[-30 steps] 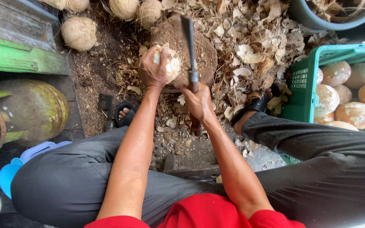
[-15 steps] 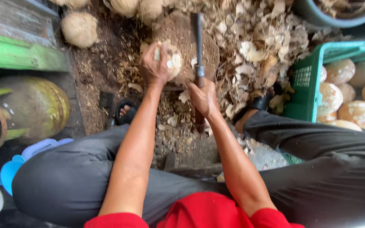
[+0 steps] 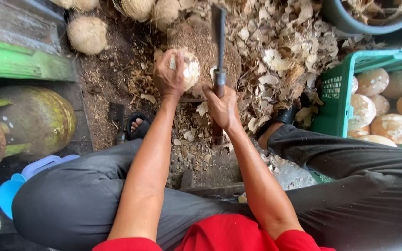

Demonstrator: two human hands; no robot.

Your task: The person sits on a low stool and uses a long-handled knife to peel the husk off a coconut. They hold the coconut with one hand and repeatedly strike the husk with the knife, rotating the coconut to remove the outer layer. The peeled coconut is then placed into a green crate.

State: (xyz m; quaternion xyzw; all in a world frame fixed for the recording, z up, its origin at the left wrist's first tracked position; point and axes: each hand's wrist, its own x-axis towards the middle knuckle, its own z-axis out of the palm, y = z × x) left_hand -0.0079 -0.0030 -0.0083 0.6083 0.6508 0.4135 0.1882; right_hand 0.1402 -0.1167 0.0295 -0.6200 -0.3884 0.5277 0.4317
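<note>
Raised since before, right hand [image 3: 222,106] grips cleaver [image 3: 218,42] above coconut [image 3: 187,69].

coconut [image 3: 188,69]: round, partly peeled, patchy white flesh with brown bits of skin left on it, sits on top of the wood block, left hand [image 3: 169,76] wrapped over its left side
cleaver [image 3: 219,44]: long dark flat blade, pointing up and away, edge just beside the coconut's right side, metal collar where blade meets the handle, handle end sticks out below the fist
right hand [image 3: 221,106]: fist closed round the cleaver handle
chopping block [image 3: 201,42]: round brown stump, fibrous worn top, right under the coconut
</note>
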